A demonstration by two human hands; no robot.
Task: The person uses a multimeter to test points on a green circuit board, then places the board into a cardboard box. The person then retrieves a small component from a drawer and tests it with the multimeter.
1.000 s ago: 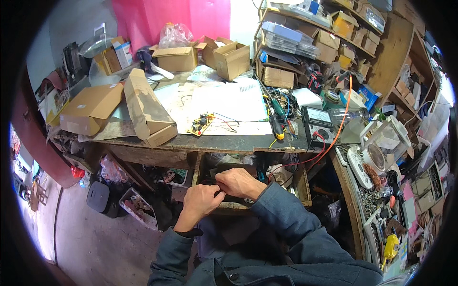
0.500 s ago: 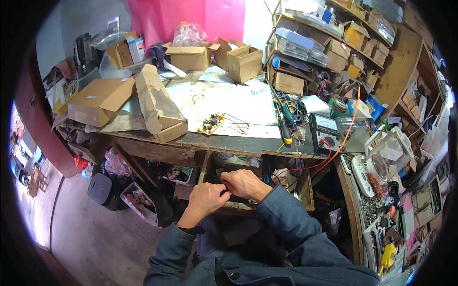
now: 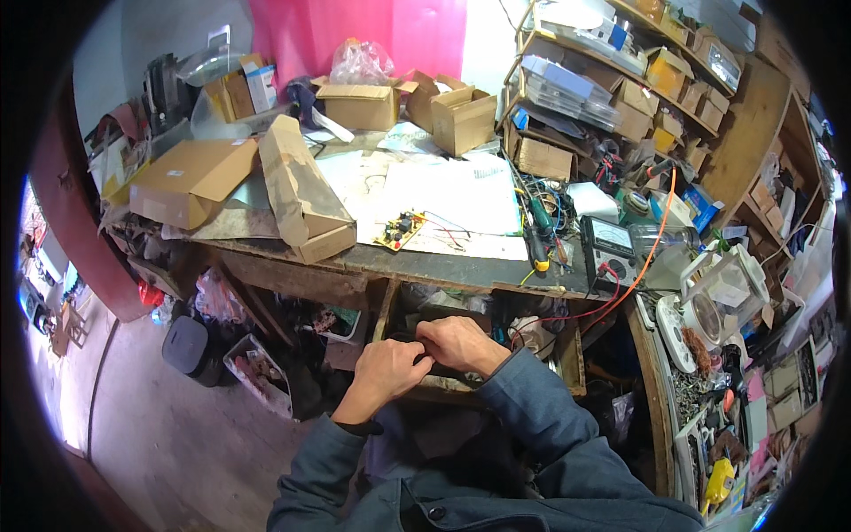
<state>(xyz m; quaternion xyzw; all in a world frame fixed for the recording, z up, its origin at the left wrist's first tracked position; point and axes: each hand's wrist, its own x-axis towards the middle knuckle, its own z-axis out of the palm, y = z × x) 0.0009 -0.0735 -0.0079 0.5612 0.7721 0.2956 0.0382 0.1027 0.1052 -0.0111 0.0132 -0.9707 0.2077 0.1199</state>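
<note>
1. Drawer (image 3: 386, 310): wooden, pulled out beneath the front edge of the bench (image 3: 390, 257). Its contents are mixed and partly hidden; a pale crumpled item (image 3: 532, 335) shows toward its right side.

2. Left hand (image 3: 387, 371) and right hand (image 3: 461, 343): both at the drawer's front left part, the left nearer the person's body, the two meeting at the fingers. The fingers of both are curled inward; whether they grip anything cannot be told, since the backs of the hands cover the space between.

3. Placement: anything small handled here is probably best held low and inside the drawer's rim, so that a dropped piece would land among the contents rather than on the floor (image 3: 177, 434).

4. Control: with the hands this close, one can usefully steady while the other makes short movements. Light, even pressure seems prudent; turning the wrists slightly outward would improve the view between them.

5. Red lead (image 3: 581, 317): runs from the meter (image 3: 612, 244) down over the drawer's right part. The right sleeve (image 3: 541, 399) should clear it, since a snag could drag the meter.

6. Circuit board (image 3: 400, 230): lies on the bench beyond the drawer, apart from both hands. Its thin wires call for clearance when the hands rise.
</note>
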